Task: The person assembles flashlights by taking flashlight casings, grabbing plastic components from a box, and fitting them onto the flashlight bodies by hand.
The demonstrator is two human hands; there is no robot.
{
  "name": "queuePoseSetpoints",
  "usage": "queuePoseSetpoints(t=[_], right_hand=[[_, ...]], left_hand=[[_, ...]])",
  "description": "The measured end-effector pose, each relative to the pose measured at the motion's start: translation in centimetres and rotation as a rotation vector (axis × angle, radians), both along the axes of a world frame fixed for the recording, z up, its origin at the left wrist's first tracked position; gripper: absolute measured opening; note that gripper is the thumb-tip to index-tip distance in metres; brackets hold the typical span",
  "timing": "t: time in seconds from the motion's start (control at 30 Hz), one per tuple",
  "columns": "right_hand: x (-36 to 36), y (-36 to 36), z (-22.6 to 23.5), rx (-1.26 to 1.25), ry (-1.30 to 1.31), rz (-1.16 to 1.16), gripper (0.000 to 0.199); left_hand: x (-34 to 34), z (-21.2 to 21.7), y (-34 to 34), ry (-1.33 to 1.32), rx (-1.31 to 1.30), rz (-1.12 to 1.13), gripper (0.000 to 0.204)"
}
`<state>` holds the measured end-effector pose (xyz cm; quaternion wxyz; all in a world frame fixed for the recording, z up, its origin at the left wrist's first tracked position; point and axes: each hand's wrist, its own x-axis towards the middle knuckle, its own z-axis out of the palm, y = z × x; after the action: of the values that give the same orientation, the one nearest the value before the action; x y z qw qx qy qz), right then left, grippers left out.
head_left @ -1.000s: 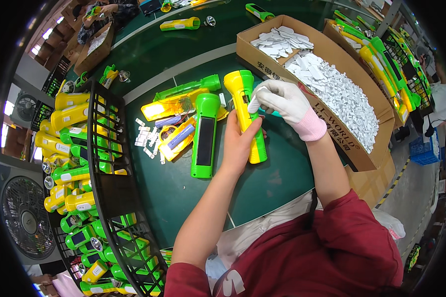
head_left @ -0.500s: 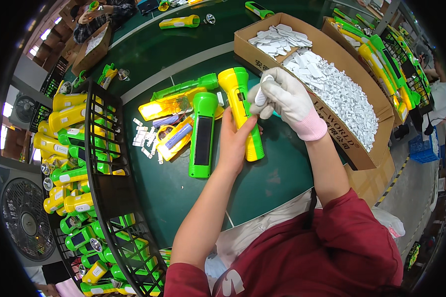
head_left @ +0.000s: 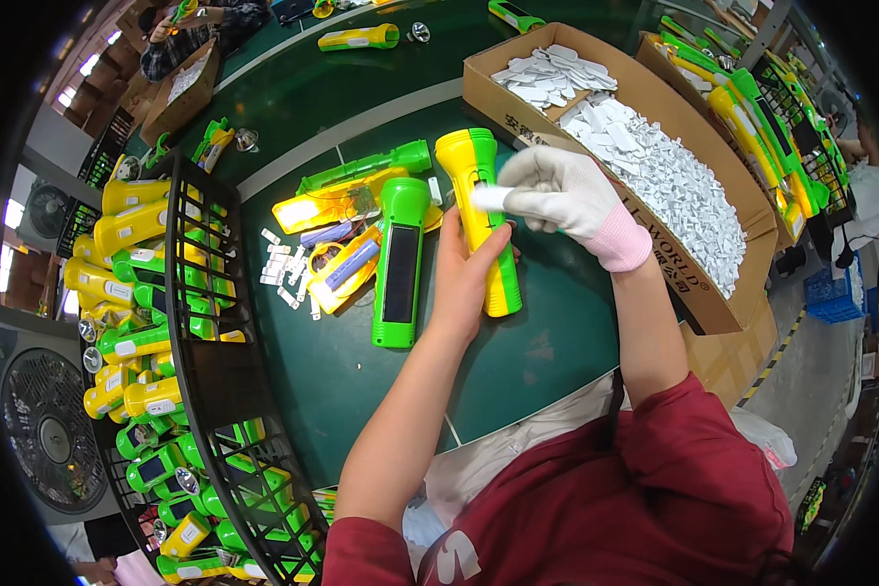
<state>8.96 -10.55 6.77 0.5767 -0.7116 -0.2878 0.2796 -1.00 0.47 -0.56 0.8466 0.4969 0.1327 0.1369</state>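
My bare left hand [head_left: 462,266] is wrapped round the lower body of a yellow and green flashlight [head_left: 467,154], its wide head pointing away from me. My right hand [head_left: 565,198], in a white glove with a pink cuff, pinches a small white plastic piece [head_left: 489,199] over the flashlight's upper body. The glove partly covers the dark switch slot; I cannot tell whether the piece touches it. Left of my left hand lies a green flashlight [head_left: 399,264] with a dark solar panel. Beyond it are opened yellow shells [head_left: 298,212], a green shell [head_left: 366,166] and a lilac battery [head_left: 350,267].
At the right, a cardboard box [head_left: 518,115] holds many white plastic pieces. A black crate [head_left: 197,381] full of flashlights stands at the left. Small white parts [head_left: 281,264] lie loose on the green table [head_left: 547,337]. Across the table is another person [head_left: 227,34].
My right hand has brought the white piece left and slightly down, from beside the flashlight to over its upper body. My left hand keeps its hold.
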Motion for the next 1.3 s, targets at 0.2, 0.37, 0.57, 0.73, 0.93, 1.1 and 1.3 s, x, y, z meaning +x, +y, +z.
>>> queuePoseSetpoints(t=[0.2, 0.37, 0.57, 0.73, 0.93, 1.1, 1.3], right_hand=[[0.7, -0.4, -0.7, 0.083, -0.022, 0.069, 0.022], [0.9, -0.3, -1.3, 0.013, -0.361, 0.11, 0.025], [-0.2, 0.2, -0.2, -0.119, -0.293, -0.057, 0.033], [0.0, 0.2, -0.7, 0.167, -0.216, 0.024, 0.029], [-0.3, 0.4, -0.8, 0.151, -0.1, 0.008, 0.028], [-0.4, 0.4, -0.9, 0.235, -0.086, 0.003, 0.024], [-0.4, 0.9, -1.9, 0.14, -0.144, 0.096, 0.021]], left_hand=[[0.1, 0.1, 0.0, 0.004, -0.007, 0.0, 0.041], [0.2, -0.1, -0.1, 0.006, -0.012, 0.015, 0.042], [0.2, -0.1, 0.0, -0.004, 0.005, 0.01, 0.048], [0.3, -0.1, -0.2, -0.016, -0.012, -0.022, 0.052], [0.1, -0.1, -0.1, -0.002, 0.004, -0.051, 0.052], [0.1, -0.3, 0.0, -0.027, -0.024, -0.077, 0.049], [0.0, -0.4, 0.2, -0.033, -0.048, -0.095, 0.046]])
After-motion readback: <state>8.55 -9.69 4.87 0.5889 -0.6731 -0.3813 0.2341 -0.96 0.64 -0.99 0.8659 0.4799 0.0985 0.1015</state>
